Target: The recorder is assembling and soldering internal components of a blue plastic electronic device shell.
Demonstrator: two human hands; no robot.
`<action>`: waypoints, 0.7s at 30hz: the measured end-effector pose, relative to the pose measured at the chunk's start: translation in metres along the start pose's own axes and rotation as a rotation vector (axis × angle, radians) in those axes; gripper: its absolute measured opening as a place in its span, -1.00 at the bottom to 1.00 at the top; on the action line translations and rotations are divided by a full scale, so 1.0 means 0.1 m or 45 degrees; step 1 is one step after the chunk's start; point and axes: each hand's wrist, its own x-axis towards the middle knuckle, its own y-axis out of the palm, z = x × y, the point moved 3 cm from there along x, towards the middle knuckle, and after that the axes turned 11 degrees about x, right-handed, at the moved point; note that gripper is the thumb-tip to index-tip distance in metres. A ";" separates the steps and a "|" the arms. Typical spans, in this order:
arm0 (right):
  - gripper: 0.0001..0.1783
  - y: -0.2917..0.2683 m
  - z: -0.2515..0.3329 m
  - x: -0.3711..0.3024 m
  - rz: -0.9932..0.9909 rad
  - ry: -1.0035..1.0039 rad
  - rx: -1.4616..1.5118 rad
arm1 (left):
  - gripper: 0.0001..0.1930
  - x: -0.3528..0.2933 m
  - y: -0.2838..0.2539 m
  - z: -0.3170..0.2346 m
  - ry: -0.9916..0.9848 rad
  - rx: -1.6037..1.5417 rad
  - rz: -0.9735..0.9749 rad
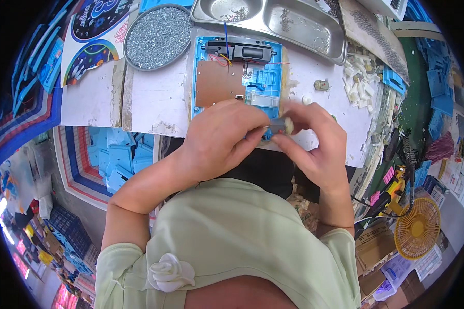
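Note:
Between my hands is a small silvery motor (277,124) with a cream-coloured end piece, partly covered by fingers and slightly blurred. My right hand (317,141) grips it at the cream end, thumb below and fingers above. On its other side my left hand (216,136) is closed in a pinch, the fingertips touching or nearly touching the motor's end; what they pinch is hidden. Just beyond my hands lies an open light-blue plastic housing (195,77). It contains a brown board (219,82), a black module (242,51) and thin red, yellow and blue wires.
A round tray of screws (158,38) stands at the far left, and a steel compartment tray (340,51) at the back. Another small motor (321,85) lies right of the housing, near a heap of white plastic parts (359,82). Blue panels (119,154) fill a striped bag below left.

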 end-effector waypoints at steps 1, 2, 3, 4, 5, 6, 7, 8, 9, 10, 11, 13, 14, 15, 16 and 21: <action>-0.48 -0.04 0.01 0.01 0.082 -0.090 -0.092 | -0.76 -0.01 0.00 0.00 -0.002 -0.005 -0.014; -0.50 -0.05 0.03 0.01 0.164 -0.179 -0.184 | -0.76 -0.02 -0.01 0.00 -0.004 -0.009 -0.029; -0.51 -0.05 0.04 0.01 0.136 -0.240 -0.175 | -0.77 -0.02 -0.01 0.01 -0.038 -0.096 -0.029; -0.53 -0.03 0.05 0.00 0.108 -0.301 -0.166 | -0.77 -0.02 -0.01 0.02 -0.071 -0.182 -0.030; -0.54 -0.02 0.06 -0.01 0.080 -0.362 -0.156 | -0.78 -0.02 -0.01 0.03 -0.106 -0.268 -0.030; -0.53 -0.01 0.04 -0.02 0.070 -0.386 -0.156 | -0.77 -0.02 -0.01 0.03 -0.105 -0.273 -0.046; -0.52 0.00 0.02 -0.04 0.060 -0.409 -0.156 | -0.77 -0.01 0.00 0.02 -0.105 -0.277 -0.061; -0.51 0.01 0.02 -0.04 0.050 -0.432 -0.155 | -0.76 -0.01 -0.01 0.03 -0.105 -0.282 -0.076; -0.50 0.02 0.02 -0.04 0.048 -0.460 -0.166 | -0.76 -0.01 -0.01 0.03 -0.098 -0.256 -0.069; -0.49 0.03 0.02 -0.04 0.045 -0.488 -0.177 | -0.77 -0.01 -0.01 0.03 -0.090 -0.231 -0.062; -0.48 0.03 0.02 -0.03 0.041 -0.516 -0.188 | -0.77 0.00 -0.02 0.03 -0.082 -0.207 -0.054; -0.48 0.04 0.01 -0.03 0.058 -0.534 -0.186 | -0.78 0.00 -0.05 0.03 -0.106 -0.195 -0.031; -0.48 0.04 0.01 -0.03 0.066 -0.543 -0.186 | -0.78 0.01 -0.06 0.03 -0.118 -0.189 -0.019; -0.49 0.03 -0.01 -0.04 0.063 -0.546 -0.196 | -0.78 0.01 -0.05 0.03 -0.123 -0.183 -0.016; -0.50 0.03 -0.02 -0.05 0.060 -0.549 -0.207 | -0.78 0.00 -0.04 0.04 -0.128 -0.177 -0.012; -0.52 0.00 -0.14 -0.11 0.014 -0.499 -0.208 | -0.74 0.04 -0.02 0.10 -0.156 -0.165 0.059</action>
